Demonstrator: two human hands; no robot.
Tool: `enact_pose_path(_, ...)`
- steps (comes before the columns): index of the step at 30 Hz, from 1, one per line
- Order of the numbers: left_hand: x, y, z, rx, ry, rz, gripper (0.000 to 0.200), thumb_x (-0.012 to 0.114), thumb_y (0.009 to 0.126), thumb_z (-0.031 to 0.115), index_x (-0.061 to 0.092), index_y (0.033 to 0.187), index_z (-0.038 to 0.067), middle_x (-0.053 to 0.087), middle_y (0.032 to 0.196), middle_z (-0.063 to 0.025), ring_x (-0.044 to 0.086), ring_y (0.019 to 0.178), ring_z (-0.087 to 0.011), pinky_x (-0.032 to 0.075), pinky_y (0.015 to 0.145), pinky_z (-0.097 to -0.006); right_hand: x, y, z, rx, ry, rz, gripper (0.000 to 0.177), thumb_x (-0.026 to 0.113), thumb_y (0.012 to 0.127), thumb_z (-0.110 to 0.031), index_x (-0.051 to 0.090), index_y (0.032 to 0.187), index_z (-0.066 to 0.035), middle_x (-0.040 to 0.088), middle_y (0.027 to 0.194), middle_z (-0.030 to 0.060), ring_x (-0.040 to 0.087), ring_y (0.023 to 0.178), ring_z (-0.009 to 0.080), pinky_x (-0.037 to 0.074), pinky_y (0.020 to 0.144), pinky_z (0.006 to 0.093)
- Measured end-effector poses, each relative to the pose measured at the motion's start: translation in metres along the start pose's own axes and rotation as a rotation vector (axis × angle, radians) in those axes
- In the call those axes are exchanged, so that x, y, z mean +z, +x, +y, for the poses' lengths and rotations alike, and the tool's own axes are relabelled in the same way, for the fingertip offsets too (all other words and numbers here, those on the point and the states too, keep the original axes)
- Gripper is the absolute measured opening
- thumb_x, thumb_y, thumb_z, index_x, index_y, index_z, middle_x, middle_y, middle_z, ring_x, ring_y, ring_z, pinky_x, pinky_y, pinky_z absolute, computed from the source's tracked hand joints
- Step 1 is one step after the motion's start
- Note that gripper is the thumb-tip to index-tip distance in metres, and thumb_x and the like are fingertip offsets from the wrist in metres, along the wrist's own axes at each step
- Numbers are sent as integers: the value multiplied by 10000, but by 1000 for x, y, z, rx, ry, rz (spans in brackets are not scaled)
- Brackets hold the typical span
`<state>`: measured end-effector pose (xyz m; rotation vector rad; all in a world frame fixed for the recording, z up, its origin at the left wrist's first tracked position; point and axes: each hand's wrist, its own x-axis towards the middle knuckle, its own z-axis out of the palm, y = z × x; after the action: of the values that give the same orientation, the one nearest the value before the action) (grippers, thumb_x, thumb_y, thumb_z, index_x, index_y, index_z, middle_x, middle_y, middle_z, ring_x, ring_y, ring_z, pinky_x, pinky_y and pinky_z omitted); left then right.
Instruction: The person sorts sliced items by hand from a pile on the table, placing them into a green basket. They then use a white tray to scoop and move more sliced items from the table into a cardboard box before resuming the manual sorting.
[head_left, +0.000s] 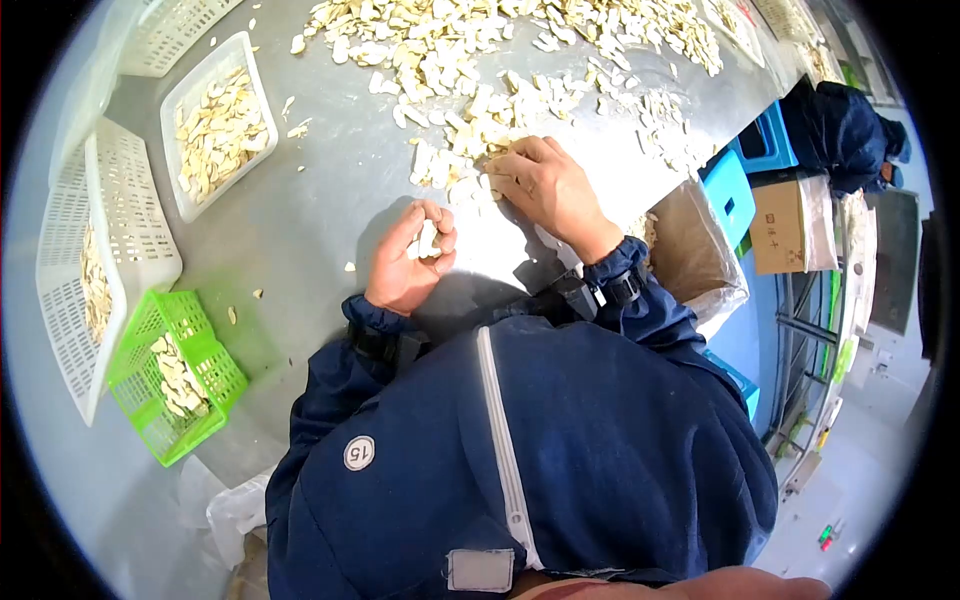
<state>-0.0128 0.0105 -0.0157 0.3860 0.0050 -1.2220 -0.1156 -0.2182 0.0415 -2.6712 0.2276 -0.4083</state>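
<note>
My left hand (408,262) is curled palm-up above the metal table, its fingers closed round a few pale dried slices (428,240). To its right, my right hand (548,188) reaches palm-down to the near edge of a loose pile of the same slices (440,70). Its fingers are bent and drawn together, with the fingertips among the slices; what they pinch is hidden. Several slices lie on the tabletop between the two hands.
Left on the metal table (300,215) are a white tray (262,140) of slices, a white perforated basket (150,235) and a green basket (215,345), both with slices inside. A lined carton (700,255) stands near my right arm. Another person (840,130) is at upper right, by blue stools.
</note>
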Motion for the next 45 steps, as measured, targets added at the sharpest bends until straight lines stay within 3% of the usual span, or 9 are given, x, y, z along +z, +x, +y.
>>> enact_pose_path(12,0,1,0,-27,36,7,208,491,1116,267,594,1097,87,597,1054,-76,592,905,-172,474,719,-298,8,-3,8,-66,-102,114,141,695,928,-156,742,1060,-139,687,1087,41,648,995,272,548,849,387)
enact_pose_path(15,0,1,-1,-31,32,6,206,493,1116,265,596,1104,88,599,1059,-77,594,905,-173,475,724,-300,2,-2,-1,302,66,20,111,704,928,-156,739,1029,-127,695,1106,42,648,1027,273,544,866,395)
enact_pose_path(18,1,2,0,-35,38,8,206,493,1116,265,598,1111,88,604,1065,-79,597,903,-175,476,728,-301,1,-5,4,31,-16,33,118,708,925,-155,741,1033,-120,705,1079,55,654,1020,290,547,862,398)
enact_pose_path(24,0,2,-1,-37,28,-2,222,485,1121,275,600,1129,86,618,1072,-86,609,908,-180,484,734,-303,10,2,3,-111,-91,148,154,728,921,-196,752,1047,-109,705,971,91,672,916,322,564,807,423)
enact_pose_path(27,-3,0,0,-35,44,-6,279,459,1133,306,601,1160,68,632,1098,-97,623,933,-186,494,740,-310,4,2,-6,251,122,40,205,718,965,-244,761,1097,-94,722,955,92,695,858,314,567,780,413)
enact_pose_path(31,12,2,0,-49,85,25,355,433,1140,347,575,1246,39,645,1151,-112,659,1004,-196,540,756,-299,-20,11,-27,316,664,-293,281,647,1047,-302,764,1189,-90,753,1018,145,725,812,282,566,765,370)
enact_pose_path(34,17,1,2,-60,119,54,367,436,1139,356,566,1272,41,649,1173,-114,675,1040,-199,563,765,-290,-10,24,-32,166,537,-140,268,654,1037,-292,767,1168,-88,751,1021,145,725,826,311,566,759,387)
enact_pose_path(39,-1,-2,1,-99,93,23,336,439,1140,340,601,1230,59,635,1110,-78,632,975,-180,494,718,-301,15,27,-23,-39,158,-141,194,730,910,-228,742,1072,-122,714,985,96,694,960,320,575,815,433)
enact_pose_path(45,8,-1,4,-104,105,40,186,513,1106,241,584,1155,76,595,1048,-61,587,850,-142,480,634,-257,6,29,-9,46,1,-128,185,748,875,-204,737,1042,-124,711,972,91,687,926,327,570,802,431)
